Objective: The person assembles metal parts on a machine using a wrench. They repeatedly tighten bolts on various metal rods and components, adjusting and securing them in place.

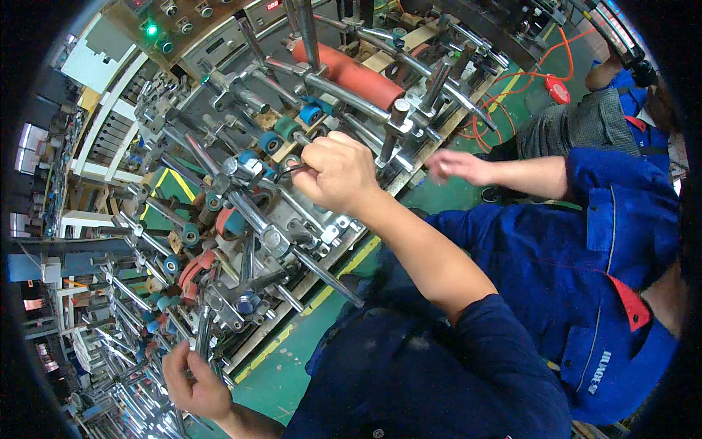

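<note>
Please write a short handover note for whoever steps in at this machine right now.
Right hand: closed in a grip on a thin dark bent tool, its tip in among the metal rollers at mid-machine.
Left hand: closed around a steel rod at the machine's lower end.
Nearby: teal wheels and a red roller sit further up the frame. A co-worker's hand in a blue sleeve reaches toward the same frame's edge.
Done or left: cannot tell from this view; both hands are on the machine, and nothing loose is seen set aside.
</note>
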Tool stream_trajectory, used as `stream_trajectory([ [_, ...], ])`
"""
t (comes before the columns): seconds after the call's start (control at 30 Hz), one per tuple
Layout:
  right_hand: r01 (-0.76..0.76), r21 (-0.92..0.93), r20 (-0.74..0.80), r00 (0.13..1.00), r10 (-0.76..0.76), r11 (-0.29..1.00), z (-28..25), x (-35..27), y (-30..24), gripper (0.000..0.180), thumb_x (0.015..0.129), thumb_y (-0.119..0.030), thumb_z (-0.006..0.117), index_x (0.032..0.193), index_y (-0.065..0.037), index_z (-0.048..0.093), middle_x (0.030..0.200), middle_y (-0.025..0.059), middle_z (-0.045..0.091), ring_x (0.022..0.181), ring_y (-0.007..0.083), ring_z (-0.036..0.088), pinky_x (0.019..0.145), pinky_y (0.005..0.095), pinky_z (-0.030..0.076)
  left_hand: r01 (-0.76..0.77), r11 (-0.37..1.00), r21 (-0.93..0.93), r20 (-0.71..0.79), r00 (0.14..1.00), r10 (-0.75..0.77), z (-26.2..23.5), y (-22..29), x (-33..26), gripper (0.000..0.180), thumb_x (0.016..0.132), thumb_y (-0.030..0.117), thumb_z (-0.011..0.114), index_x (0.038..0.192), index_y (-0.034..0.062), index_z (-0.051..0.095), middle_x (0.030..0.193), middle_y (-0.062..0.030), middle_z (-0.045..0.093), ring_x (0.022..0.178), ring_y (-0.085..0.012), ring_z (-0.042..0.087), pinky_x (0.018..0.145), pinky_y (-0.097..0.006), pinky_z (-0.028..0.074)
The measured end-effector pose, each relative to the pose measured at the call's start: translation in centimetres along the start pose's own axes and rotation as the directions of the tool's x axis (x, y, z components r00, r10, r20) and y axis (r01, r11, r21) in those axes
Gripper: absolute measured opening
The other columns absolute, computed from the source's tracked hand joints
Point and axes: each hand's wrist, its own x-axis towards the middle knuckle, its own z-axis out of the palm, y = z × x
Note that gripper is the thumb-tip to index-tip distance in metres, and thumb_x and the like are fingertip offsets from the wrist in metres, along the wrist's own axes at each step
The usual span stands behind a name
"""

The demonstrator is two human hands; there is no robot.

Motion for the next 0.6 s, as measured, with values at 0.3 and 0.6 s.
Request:
stream_trajectory([
  [0.3, -0.113, 0.245, -0.257, 0.95, 0.176, 0.963, -5.3, -7.2, 3.4, 0.016, 0.089, -0.008, 0.071, 0.077, 0.0, 0.063, 0.081, 0.0118, 0.064, 0.07, 0.0257, 0.062, 0.064, 0.033, 0.051, 0.042, 0.961, 0.272, 0.346, 0.928, -0.138, 2.0, 2.7, 2.9, 0.044, 0.086, 0.017, 0.074, 0.127, 0.0016, 0.068, 0.084, -0.0113, 0.068, 0.076, -0.0225, 0.062, 0.074, -0.037, 0.049],
  [0.6, -0.687, 0.533, 0.047, 0.607, 0.793, 0.494, -5.1, -11.0, 14.7, 0.031, 0.109, -0.029, 0.049, 0.113, -0.003, 0.067, 0.077, -0.0012, 0.06, 0.058, 0.0043, 0.043, 0.052, 0.0227, 0.035, 0.162, 0.938, 0.306, 0.392, 0.877, -0.279, 3.0, 3.6, 3.6, 0.051, 0.084, 0.013, 0.073, 0.131, -0.0025, 0.063, 0.081, -0.0103, 0.064, 0.073, -0.0204, 0.06, 0.069, -0.034, 0.049],
])
